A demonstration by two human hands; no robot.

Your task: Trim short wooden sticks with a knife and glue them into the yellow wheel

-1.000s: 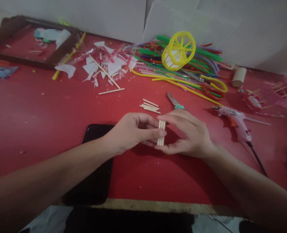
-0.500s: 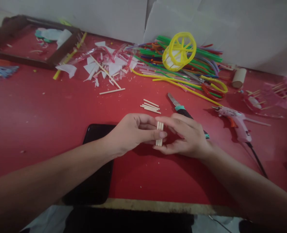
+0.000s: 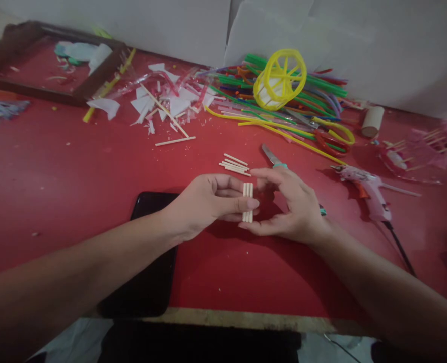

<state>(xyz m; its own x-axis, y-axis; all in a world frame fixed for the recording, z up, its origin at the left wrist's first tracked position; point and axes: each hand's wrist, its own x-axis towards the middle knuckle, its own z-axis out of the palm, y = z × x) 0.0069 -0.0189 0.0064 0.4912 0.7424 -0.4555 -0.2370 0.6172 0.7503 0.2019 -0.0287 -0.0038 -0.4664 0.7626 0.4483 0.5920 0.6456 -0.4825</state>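
Between thumb and fingers, my left hand (image 3: 211, 201) pinches a small row of short wooden sticks (image 3: 248, 217), held upright side by side. My right hand (image 3: 293, 204) is just right of them, thumb and forefinger spread apart; its thumb tip is by the sticks' lower ends, and whether it touches them I cannot tell. Several loose wooden sticks (image 3: 234, 165) lie on the red table beyond my hands. A cutting tool (image 3: 270, 155) with a metal tip and a dark and teal handle is partly hidden behind my right hand.
A black phone (image 3: 147, 287) lies under my left forearm. On the right is a pink glue gun (image 3: 365, 186) with a cord. Farther back are a yellow wheel-like frame (image 3: 283, 75), pipe cleaners (image 3: 321, 85), scissors (image 3: 331, 143), paper scraps (image 3: 178, 103) and a brown wooden frame (image 3: 30, 93).
My right forefinger has lifted off the top of the sticks, so that hand is wider apart. The sticks in my left hand have shifted slightly upward.
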